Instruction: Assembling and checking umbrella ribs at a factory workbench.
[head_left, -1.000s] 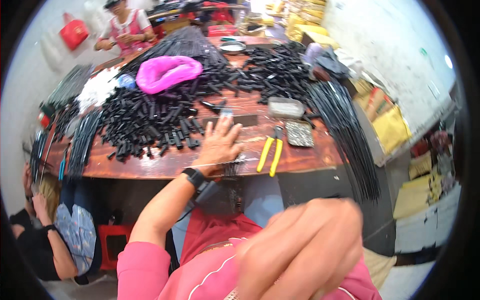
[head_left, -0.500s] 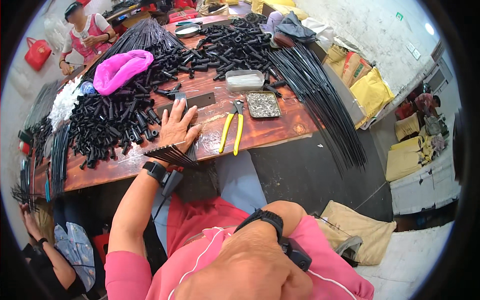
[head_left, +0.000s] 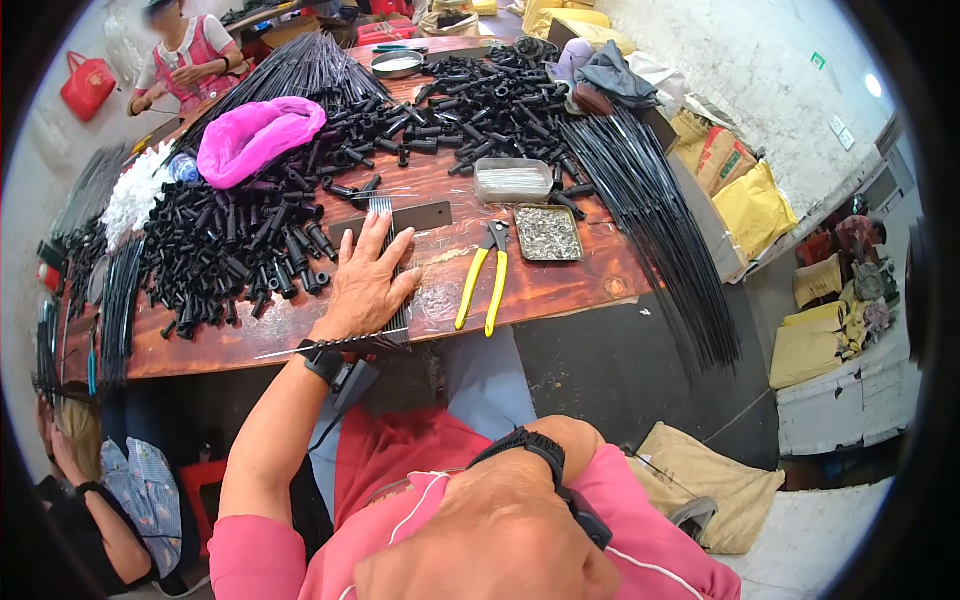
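Note:
My left hand lies flat on a thin row of black rods, with its fingers stretched out and slightly apart. The rods' pale tips poke out past the fingertips, by a flat dark metal strip on the wooden table. The rods' other ends reach the table's front edge beside my wrist. Right of this hand rests a pair of yellow-handled pliers. Large and close in front of my chest is my right hand; its fingers are mostly hidden, so whether it holds anything is not visible.
Heaps of black tubular parts cover the table's left and back. A clear box of pale sticks, a tin of small metal pieces, a pink plastic ring-shaped bag and long black rods lie around. Co-workers sit at left.
The rods' near ends, fanned up over my left wrist before, now lie lower and closer together. My left hand stays flat on them. The whole view has shifted slightly.

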